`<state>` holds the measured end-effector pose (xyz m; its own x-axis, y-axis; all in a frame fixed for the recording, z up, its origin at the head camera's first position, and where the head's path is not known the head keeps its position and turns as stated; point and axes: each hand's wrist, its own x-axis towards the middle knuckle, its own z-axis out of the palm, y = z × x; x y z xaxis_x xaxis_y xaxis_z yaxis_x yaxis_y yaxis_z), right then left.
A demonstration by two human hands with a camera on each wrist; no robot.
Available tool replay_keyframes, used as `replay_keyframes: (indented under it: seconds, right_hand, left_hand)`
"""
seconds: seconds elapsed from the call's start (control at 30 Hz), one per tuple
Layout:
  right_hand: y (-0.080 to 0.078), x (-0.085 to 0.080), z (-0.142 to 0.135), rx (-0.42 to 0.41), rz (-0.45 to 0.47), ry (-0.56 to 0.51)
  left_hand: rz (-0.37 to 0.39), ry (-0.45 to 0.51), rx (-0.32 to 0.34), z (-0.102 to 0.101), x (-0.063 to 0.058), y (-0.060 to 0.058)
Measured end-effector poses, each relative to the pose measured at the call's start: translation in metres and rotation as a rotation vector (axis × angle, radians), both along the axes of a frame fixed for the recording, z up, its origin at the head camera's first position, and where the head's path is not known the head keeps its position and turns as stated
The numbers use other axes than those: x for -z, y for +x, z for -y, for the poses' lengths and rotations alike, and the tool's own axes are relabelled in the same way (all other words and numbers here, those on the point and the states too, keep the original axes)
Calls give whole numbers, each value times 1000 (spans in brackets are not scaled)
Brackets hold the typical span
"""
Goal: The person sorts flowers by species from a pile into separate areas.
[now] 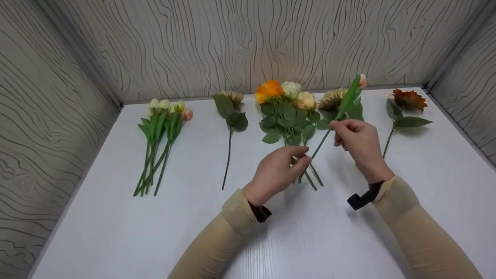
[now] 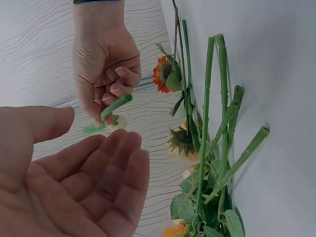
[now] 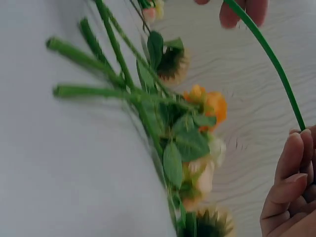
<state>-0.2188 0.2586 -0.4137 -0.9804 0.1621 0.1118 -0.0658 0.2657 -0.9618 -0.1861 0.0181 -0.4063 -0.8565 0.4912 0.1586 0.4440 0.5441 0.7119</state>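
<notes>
My right hand (image 1: 358, 149) pinches a pink tulip (image 1: 350, 97) by its green stem, just below the leaves. The tulip is raised above the table and slants, bloom up toward the back right. My left hand (image 1: 274, 172) is at the lower end of that stem, thumb and fingers spread apart around it. In the left wrist view, its relaxed fingers (image 2: 131, 185) stand open, with the stem's cut end beyond them. Behind the hands lies a group of roses (image 1: 288, 112) in orange, white and peach, their stems partly hidden by my left hand.
Several tulips (image 1: 157, 131) lie bunched at the left of the white table (image 1: 155, 236). A pale sunflower (image 1: 230, 116) lies between them and the roses. Another pale sunflower (image 1: 331, 100) is behind the raised tulip, and a rust-orange flower (image 1: 410, 101) lies far right. Patterned walls (image 1: 193, 46) enclose the table.
</notes>
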Motion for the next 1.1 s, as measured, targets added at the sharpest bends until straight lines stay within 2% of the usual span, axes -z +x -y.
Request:
replay_keyframes:
  seconds: [0.13, 0.3, 0.37, 0.53, 0.6, 0.77, 0.93, 1.1]
  right_hand:
    - [6, 1, 24, -95, -102, -8]
    - [12, 5, 33, -114, -105, -68]
    - [13, 5, 34, -129, -79, -152]
    - [11, 2, 35, -190, 21, -455]
    - [10, 1, 35, -198, 44, -509]
    - [11, 0, 37, -204, 45, -512]
    - [11, 2, 40, -222, 44, -513]
    - [13, 3, 44, -239, 33, -458]
  left_hand:
    - [90, 92, 6, 5, 1, -6]
    - [128, 164, 39, 4, 4, -8]
    - [128, 163, 33, 3, 5, -9]
    - [100, 130, 14, 3, 8, -10]
    - [98, 124, 15, 3, 9, -10]
    - [123, 140, 21, 4, 9, -10]
    - [189, 196, 11, 5, 7, -9]
    - [213, 226, 7, 6, 8, -10]
